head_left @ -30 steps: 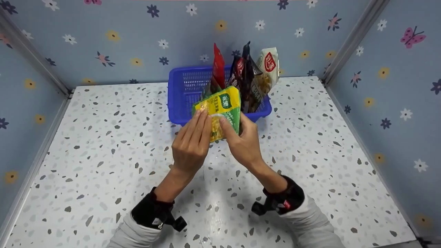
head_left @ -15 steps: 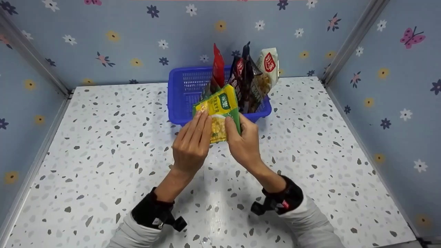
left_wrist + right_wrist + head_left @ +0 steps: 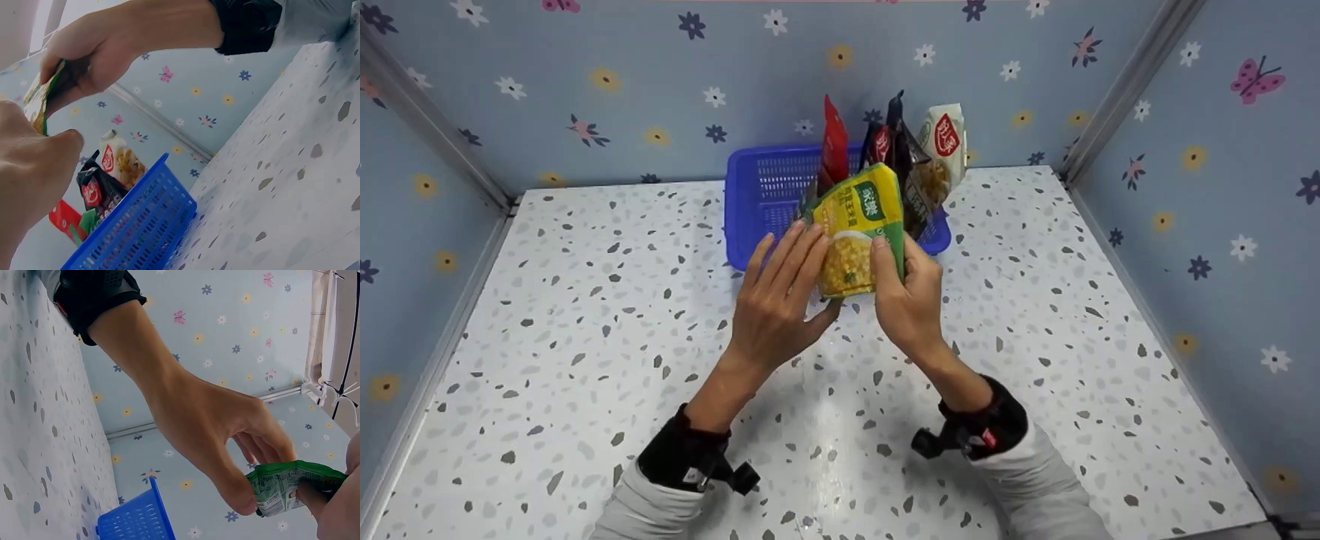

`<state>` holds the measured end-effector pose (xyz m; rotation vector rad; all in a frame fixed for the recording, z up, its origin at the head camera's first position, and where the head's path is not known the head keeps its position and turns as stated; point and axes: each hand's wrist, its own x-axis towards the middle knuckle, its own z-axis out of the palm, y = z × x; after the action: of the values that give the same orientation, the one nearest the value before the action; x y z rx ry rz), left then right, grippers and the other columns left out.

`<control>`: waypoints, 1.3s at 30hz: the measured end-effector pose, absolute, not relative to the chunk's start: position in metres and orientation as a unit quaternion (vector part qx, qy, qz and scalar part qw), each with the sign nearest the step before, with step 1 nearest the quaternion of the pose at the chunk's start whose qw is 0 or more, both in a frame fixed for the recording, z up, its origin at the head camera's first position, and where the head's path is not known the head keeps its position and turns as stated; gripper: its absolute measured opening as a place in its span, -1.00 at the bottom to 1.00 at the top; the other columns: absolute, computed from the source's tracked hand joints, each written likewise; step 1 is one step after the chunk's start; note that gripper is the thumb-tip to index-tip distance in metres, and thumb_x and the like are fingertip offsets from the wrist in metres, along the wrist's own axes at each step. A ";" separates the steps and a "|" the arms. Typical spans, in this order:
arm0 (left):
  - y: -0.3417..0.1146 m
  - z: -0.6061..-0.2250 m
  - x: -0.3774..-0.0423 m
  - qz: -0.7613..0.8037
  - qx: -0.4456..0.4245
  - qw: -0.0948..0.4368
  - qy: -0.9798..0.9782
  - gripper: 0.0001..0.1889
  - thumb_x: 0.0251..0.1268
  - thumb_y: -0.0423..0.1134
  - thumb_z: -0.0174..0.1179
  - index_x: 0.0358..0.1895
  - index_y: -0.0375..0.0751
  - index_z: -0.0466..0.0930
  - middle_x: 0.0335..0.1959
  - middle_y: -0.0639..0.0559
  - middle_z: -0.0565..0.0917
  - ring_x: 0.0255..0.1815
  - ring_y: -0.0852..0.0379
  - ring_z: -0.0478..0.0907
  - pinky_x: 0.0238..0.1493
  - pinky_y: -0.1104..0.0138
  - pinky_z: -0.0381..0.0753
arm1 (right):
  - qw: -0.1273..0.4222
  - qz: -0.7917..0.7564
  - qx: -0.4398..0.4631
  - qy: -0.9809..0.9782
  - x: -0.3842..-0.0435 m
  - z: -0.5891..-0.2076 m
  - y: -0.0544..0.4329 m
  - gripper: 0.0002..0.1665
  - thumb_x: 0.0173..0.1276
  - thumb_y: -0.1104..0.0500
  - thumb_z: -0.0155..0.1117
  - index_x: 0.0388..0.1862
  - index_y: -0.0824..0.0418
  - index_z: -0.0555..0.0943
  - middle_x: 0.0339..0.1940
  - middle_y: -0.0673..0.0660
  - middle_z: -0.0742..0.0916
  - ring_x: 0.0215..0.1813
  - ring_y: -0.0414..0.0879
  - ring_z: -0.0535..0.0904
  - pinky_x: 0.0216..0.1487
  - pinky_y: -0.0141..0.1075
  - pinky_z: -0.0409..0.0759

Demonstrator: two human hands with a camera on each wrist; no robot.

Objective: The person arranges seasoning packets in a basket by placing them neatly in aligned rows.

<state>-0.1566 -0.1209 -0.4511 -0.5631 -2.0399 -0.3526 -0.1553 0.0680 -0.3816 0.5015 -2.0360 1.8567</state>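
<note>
A yellow-and-green corn soup packet is held up in front of a blue plastic basket, overlapping it in the head view. My right hand pinches the packet's right side, thumb on the printed front and fingers behind. On the other side, my left hand has its fingers extended along the packet's left edge, with the thumb spread out below. The right wrist view shows the packet's green back and the left thumb at its edge.
Upright in the basket stand a red pouch, dark pouches and a white-topped pouch. The speckled white table is enclosed by blue flowered panels at the back and sides.
The packet has shifted up and to the right with my right hand. My left fingers have slid from its front toward its left edge, and the left thumb has come into view.
</note>
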 end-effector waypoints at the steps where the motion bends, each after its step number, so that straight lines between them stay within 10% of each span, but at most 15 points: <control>1: -0.125 -0.453 -0.159 -0.150 -0.234 0.467 -0.839 -0.11 0.28 0.02 0.64 0.62 -0.25 0.52 0.61 -0.18 0.64 0.67 -0.19 0.56 0.80 -0.09 0.38 | 0.177 0.651 0.175 -0.718 -0.157 -0.381 0.070 -0.62 0.82 0.18 0.08 0.20 0.43 0.73 -0.53 0.07 0.59 -0.53 -0.19 0.53 -0.51 -0.37 0.56; 20: -0.196 -0.503 -0.190 -0.170 -0.189 0.291 -0.922 -0.53 0.76 -0.07 0.25 0.46 -0.33 0.62 0.36 -0.29 0.73 0.49 -0.27 0.62 0.84 -0.14 0.32 | 0.216 0.643 0.149 -0.719 -0.178 -0.370 0.093 -0.60 0.79 0.19 0.10 0.23 0.48 0.72 -0.46 0.07 0.62 -0.50 -0.20 0.49 -0.51 -0.39 0.52; 29: -0.200 -0.510 -0.195 -0.188 -0.193 0.290 -0.918 -0.70 0.81 -0.30 0.14 0.35 -0.38 0.69 0.17 -0.31 0.82 0.28 -0.28 0.73 0.81 -0.13 0.38 | 0.206 0.642 0.143 -0.724 -0.180 -0.371 0.093 -0.59 0.79 0.17 0.11 0.25 0.47 0.71 -0.17 0.35 0.83 -0.35 -0.14 0.71 -0.38 -0.33 0.73; 39: -0.194 -0.510 -0.198 -0.205 -0.180 0.283 -0.920 -0.72 0.77 -0.35 0.16 0.30 -0.43 0.68 0.15 -0.34 0.82 0.26 -0.29 0.70 0.78 -0.14 0.42 | 0.194 0.645 0.151 -0.724 -0.182 -0.374 0.093 -0.58 0.81 0.18 0.09 0.30 0.46 0.70 -0.39 0.08 0.66 -0.42 -0.17 0.61 -0.43 -0.38 0.63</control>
<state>-0.1984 -0.1941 -0.5097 -0.4823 -2.4624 -0.5491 -0.1820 0.0929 -0.3740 0.4224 -2.0299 1.8079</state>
